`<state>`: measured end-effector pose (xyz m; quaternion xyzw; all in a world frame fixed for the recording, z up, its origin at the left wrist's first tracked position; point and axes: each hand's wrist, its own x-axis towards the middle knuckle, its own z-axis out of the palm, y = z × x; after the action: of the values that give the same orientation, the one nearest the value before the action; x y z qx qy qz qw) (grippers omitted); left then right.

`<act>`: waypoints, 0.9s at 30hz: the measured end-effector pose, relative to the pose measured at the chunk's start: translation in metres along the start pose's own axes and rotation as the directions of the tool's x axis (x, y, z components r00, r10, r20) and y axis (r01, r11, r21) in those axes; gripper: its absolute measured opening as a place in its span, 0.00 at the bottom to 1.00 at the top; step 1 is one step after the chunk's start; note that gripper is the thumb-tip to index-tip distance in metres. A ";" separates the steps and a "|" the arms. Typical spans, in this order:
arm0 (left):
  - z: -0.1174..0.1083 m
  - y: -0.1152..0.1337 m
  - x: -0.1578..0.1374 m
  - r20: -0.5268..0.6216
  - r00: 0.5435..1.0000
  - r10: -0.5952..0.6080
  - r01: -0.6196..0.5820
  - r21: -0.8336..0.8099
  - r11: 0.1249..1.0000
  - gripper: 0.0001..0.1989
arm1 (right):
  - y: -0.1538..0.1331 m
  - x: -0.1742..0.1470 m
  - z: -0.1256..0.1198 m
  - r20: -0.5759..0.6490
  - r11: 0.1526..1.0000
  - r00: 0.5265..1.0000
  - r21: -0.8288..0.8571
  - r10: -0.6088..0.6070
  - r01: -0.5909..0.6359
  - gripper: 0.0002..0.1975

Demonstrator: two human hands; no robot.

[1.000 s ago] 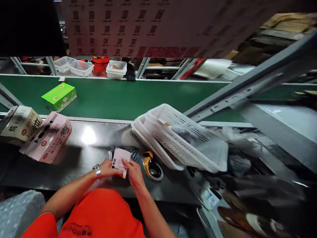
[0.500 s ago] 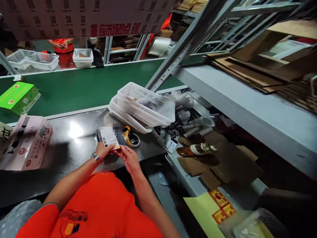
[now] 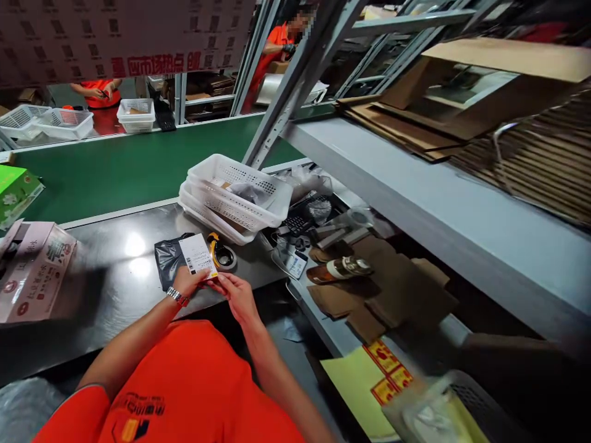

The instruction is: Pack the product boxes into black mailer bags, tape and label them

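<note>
Both hands meet at the lower edge of a white printed shipping label (image 3: 194,251). My left hand (image 3: 188,282), with a metal watch at its wrist, pinches the label's lower part. At its lower right corner, the fingertips of my right hand (image 3: 237,295) are closed on the edge. Behind the label a black plastic mailer bag (image 3: 167,261) lies on the metal table (image 3: 111,277). Just right of the label sits a yellow tape dispenser (image 3: 225,257) with its roll, partly covered by the label.
Stacked white baskets (image 3: 235,197) stand beyond the tape. A pink carton (image 3: 34,271) and a green box (image 3: 18,194) are at left; a green conveyor belt (image 3: 138,163) runs behind. A bottle (image 3: 339,269) lies on cardboard at right under a shelf (image 3: 415,191). Co-workers stand across the belt.
The view has swung to the right, so the surroundings sit further left. More of the black bag shows beside the label. Both hands keep their hold on the label.
</note>
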<state>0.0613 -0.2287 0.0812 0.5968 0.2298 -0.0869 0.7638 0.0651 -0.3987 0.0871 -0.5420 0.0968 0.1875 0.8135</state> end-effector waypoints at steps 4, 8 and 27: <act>0.024 -0.008 -0.001 0.041 0.998 -0.044 0.044 0.002 0.999 0.19 | -0.004 -0.004 -0.024 -0.044 1.000 0.999 -0.011 -0.013 0.013 0.29; 0.043 -0.017 -0.003 0.090 0.995 -0.043 0.045 -0.019 0.999 0.19 | -0.009 -0.010 -0.043 -0.028 0.999 0.999 0.029 -0.020 0.021 0.28; 0.080 -0.029 -0.040 0.379 0.910 0.166 -0.368 0.556 0.745 0.10 | 0.029 -0.053 -0.094 -0.159 0.979 0.966 -0.064 -0.202 0.194 0.17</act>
<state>0.0344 -0.3183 0.0890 0.8189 -0.0210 -0.1367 0.5570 0.0097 -0.4858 0.0446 -0.5818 0.1047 0.0623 0.8042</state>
